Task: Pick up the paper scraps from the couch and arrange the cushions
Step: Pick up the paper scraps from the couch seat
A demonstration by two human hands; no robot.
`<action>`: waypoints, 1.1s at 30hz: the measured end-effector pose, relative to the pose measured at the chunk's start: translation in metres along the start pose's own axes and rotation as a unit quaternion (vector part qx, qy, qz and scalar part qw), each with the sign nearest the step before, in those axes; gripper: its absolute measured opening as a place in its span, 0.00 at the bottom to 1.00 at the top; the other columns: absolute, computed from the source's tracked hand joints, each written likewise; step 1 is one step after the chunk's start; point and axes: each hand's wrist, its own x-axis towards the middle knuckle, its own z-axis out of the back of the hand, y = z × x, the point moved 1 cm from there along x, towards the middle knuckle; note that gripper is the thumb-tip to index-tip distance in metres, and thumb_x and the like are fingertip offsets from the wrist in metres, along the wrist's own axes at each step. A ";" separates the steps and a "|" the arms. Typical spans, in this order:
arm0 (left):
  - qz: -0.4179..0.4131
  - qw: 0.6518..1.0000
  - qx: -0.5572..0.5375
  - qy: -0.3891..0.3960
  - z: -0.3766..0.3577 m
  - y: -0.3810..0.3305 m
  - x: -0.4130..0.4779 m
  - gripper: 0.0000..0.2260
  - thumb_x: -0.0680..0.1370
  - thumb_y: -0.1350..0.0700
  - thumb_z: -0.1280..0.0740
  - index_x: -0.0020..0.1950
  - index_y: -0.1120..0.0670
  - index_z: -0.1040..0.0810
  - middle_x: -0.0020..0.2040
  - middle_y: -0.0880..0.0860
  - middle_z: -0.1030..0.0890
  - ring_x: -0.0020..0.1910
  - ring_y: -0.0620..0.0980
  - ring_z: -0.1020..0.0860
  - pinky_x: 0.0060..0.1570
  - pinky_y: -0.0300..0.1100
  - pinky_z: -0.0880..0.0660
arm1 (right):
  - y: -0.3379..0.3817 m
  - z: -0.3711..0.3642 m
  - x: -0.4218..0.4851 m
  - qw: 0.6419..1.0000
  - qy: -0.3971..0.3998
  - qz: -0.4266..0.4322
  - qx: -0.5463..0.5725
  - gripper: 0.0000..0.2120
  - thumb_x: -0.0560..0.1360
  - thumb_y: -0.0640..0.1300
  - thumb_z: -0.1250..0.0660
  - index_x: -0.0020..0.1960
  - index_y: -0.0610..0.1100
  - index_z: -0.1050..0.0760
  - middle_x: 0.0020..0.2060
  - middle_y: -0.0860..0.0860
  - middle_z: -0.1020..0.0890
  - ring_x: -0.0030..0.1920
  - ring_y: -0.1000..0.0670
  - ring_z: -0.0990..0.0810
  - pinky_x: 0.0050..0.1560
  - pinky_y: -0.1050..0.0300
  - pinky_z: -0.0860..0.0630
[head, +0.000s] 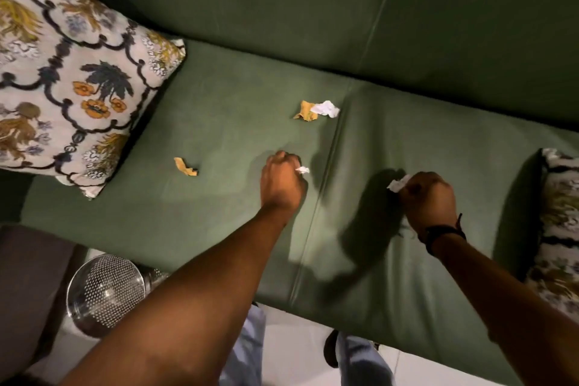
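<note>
Your left hand [282, 180] was closed in a fist on a small white scrap [302, 170] over the couch [219, 122] seat's middle. Your right hand [429, 197] was clenched on another white scrap [397, 184]. Two yellow scraps [185, 166] and a white one [326, 108] lay behind, cushions [62, 78] at both ends.

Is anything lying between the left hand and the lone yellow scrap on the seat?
Nothing visible. Only bare green couch separates the left hand, already closed on a white scrap, from the yellow scrap.
</note>
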 end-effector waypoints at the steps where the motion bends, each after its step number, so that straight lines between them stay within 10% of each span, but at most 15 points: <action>1: 0.008 1.000 -0.022 -0.004 0.001 0.003 -0.002 0.08 0.70 0.67 0.35 0.43 0.60 0.18 0.47 0.62 0.17 0.51 0.63 0.21 0.51 0.51 0.24 | 0.013 -0.006 -0.006 1.000 0.005 0.012 0.019 0.02 0.74 0.39 0.31 0.45 0.41 0.23 0.43 0.43 0.18 0.43 0.42 0.19 0.49 0.49 0.20; 8: 0.063 0.980 -0.138 -0.131 0.044 0.072 -0.022 0.09 0.72 0.68 0.37 0.48 0.60 0.21 0.45 0.61 0.17 0.47 0.62 0.20 0.48 0.51 0.24 | 0.125 -0.062 -0.008 0.987 0.093 0.110 0.067 0.28 0.73 0.33 0.34 0.71 0.43 0.37 0.33 0.57 0.25 0.36 0.55 0.25 0.47 0.60 0.29; 14: 0.307 0.907 -0.216 -0.192 0.088 0.155 0.010 0.20 0.74 0.60 0.30 0.64 0.56 0.30 0.46 0.53 0.21 0.47 0.56 0.20 0.49 0.44 0.26 | 0.205 -0.124 -0.016 0.978 0.121 0.168 -0.002 0.31 0.74 0.35 0.36 0.75 0.42 0.42 0.47 0.43 0.18 0.49 0.43 0.20 0.57 0.51 0.25; 16: 0.323 0.901 -0.252 -0.142 0.089 0.168 0.021 0.21 0.73 0.58 0.26 0.61 0.58 0.30 0.47 0.55 0.21 0.50 0.58 0.19 0.50 0.47 0.23 | 0.220 -0.135 -0.009 0.990 0.055 0.129 -0.003 0.27 0.75 0.36 0.35 0.72 0.39 0.38 0.58 0.38 0.21 0.57 0.39 0.22 0.58 0.51 0.26; 26: 0.378 0.869 -0.278 -0.156 0.082 0.186 0.036 0.12 0.72 0.57 0.24 0.53 0.60 0.19 0.52 0.60 0.14 0.53 0.57 0.17 0.55 0.47 0.21 | 0.218 -0.128 0.017 0.984 -0.044 0.093 -0.146 0.09 0.72 0.36 0.34 0.50 0.34 0.25 0.53 0.32 0.21 0.58 0.34 0.27 0.56 0.55 0.42; 29: 0.376 0.876 -0.268 -0.139 0.090 0.197 0.031 0.09 0.72 0.57 0.25 0.49 0.61 0.16 0.48 0.60 0.14 0.49 0.58 0.16 0.52 0.46 0.20 | 0.219 -0.127 0.025 0.987 -0.045 0.088 -0.129 0.06 0.70 0.36 0.37 0.42 0.35 0.23 0.43 0.32 0.19 0.54 0.34 0.24 0.66 0.49 0.32; 33: 0.346 0.910 -0.198 -0.112 0.107 0.202 0.025 0.11 0.75 0.53 0.27 0.46 0.61 0.15 0.45 0.60 0.14 0.47 0.59 0.16 0.52 0.48 0.20 | 0.223 -0.118 0.029 0.991 -0.045 0.072 -0.100 0.06 0.72 0.36 0.32 0.44 0.32 0.19 0.44 0.34 0.16 0.47 0.36 0.17 0.51 0.49 0.21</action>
